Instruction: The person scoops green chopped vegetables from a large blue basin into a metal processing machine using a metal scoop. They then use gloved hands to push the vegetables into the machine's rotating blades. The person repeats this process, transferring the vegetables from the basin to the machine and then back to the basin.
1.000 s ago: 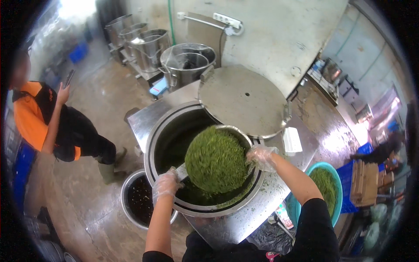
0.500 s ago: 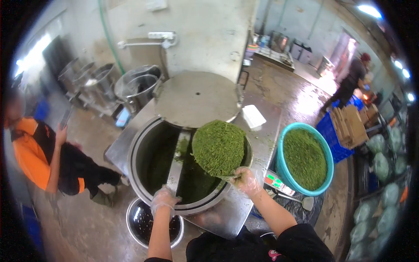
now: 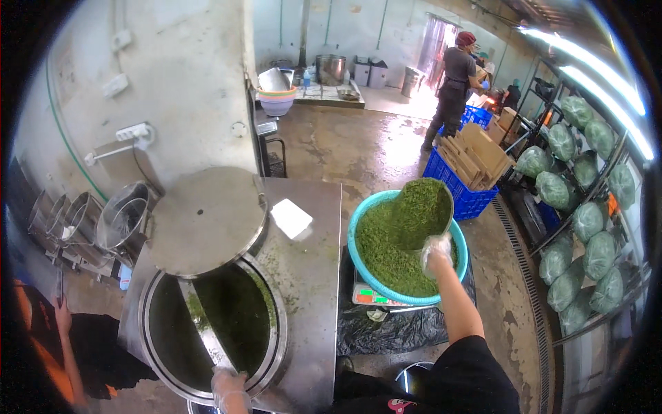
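Observation:
My right hand (image 3: 436, 255), in a clear plastic glove, grips the edge of a round, bowl-like scoop (image 3: 449, 215). The scoop is tilted over a turquoise tub (image 3: 355, 252), and shredded green leaves (image 3: 422, 212) cover its inside. More of the same greens (image 3: 376, 245) fill the tub. My left hand (image 3: 231, 390), also gloved, is closed around the near end of a flat metal bar (image 3: 200, 321). That bar crosses the mouth of a round steel drum (image 3: 146, 331), whose dark inside has green bits along its wall.
The drum's round lid (image 3: 207, 221) stands raised behind it. A white block-like object (image 3: 291, 219) lies on the steel tabletop (image 3: 314, 262). Beneath the tub is a scale (image 3: 365, 295). Blue crates (image 3: 448, 179) hold cardboard; a rack (image 3: 545, 241) carries green bags. Other people stand left and far back.
My view has turned right. My right hand has carried the heaped scoop from above the drum to the tub and tipped it. My left hand stays at the bar's end.

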A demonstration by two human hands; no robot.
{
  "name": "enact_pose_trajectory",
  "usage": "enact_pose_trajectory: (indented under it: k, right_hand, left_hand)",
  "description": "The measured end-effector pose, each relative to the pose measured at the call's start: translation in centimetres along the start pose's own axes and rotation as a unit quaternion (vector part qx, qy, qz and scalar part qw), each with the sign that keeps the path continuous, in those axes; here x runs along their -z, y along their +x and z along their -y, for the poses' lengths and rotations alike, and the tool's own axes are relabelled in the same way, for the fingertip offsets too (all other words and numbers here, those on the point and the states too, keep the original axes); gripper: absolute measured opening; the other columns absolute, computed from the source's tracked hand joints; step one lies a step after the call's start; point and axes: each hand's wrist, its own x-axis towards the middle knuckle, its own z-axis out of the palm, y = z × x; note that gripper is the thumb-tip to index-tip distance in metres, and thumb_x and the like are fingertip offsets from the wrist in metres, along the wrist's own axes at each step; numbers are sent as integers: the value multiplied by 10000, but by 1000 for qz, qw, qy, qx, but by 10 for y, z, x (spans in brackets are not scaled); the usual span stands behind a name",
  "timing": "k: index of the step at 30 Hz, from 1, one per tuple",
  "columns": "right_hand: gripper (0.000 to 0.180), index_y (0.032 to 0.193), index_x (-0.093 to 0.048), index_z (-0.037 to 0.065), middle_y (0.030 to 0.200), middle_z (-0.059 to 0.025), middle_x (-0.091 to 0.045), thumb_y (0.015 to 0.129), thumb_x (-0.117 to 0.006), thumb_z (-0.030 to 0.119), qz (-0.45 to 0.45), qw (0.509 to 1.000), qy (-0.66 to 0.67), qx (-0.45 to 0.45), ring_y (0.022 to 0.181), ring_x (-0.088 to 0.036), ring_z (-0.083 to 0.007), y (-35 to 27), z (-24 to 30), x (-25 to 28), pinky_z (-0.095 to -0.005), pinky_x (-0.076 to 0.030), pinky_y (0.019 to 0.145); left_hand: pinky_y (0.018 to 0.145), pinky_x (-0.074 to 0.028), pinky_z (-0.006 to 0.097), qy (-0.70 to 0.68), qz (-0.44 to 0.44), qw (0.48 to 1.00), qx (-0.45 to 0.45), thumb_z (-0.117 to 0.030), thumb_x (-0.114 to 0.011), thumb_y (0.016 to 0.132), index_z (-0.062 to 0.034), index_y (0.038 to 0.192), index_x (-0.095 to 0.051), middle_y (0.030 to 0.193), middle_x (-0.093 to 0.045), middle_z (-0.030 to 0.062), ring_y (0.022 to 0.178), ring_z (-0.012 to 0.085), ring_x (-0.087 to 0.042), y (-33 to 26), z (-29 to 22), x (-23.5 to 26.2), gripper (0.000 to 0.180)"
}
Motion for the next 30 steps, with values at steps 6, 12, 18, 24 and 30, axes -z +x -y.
enact_pose_trajectory:
  k: [6,12,18,24,30]
  right_hand:
    - [890,1595,0,169,1557,-236,-275,865,-475,-22,-79,867,-440,217,1335,-414,-464,-47,86,-62,-492,-380,1116]
    - [952,1587,-109,315,1549,-118,-329,818,-499,-88,-25,650,-682,334,1254,-503,-398,-58,146,-50,-469,-546,926]
    - [1033,1591,-115,329,1609,-97,-242,768,-482,-176,-51,716,-630,296,1432,-304,-436,-61,155,-17,-429,-568,968]
    - [860,1555,-211,188,1521,-234,-312,813,-620,39,-111,828,-489,252,1345,-421,-445,-127,139,-14,-503,-464,1048]
    - [681,1448,-360,84,1238,-140,-564,823,-626,33,-142,940,-153,271,1072,-596,-308,-89,55,62,-373,-513,941]
  left_hand:
    - [870,-537,433,-8,11,997,75,-262,-889,670,100,1098,-633,985,-711,240,966,386,-692,-18,10,31,617]
    - [865,-533,440,8,-33,998,43,-229,-897,656,93,1090,-631,1006,-701,262,982,402,-686,-3,24,11,602]
    - [868,-530,449,-11,-7,1000,21,-280,-914,640,58,1037,-664,1013,-701,262,991,407,-682,-4,11,22,578]
    - [787,-542,442,-144,18,989,10,-284,-903,685,56,874,-712,886,-726,238,853,338,-712,-27,-3,43,433]
    - [888,-494,434,-217,255,940,-66,-524,-650,898,36,1087,-732,1039,-730,197,1015,320,-672,-31,-42,65,596]
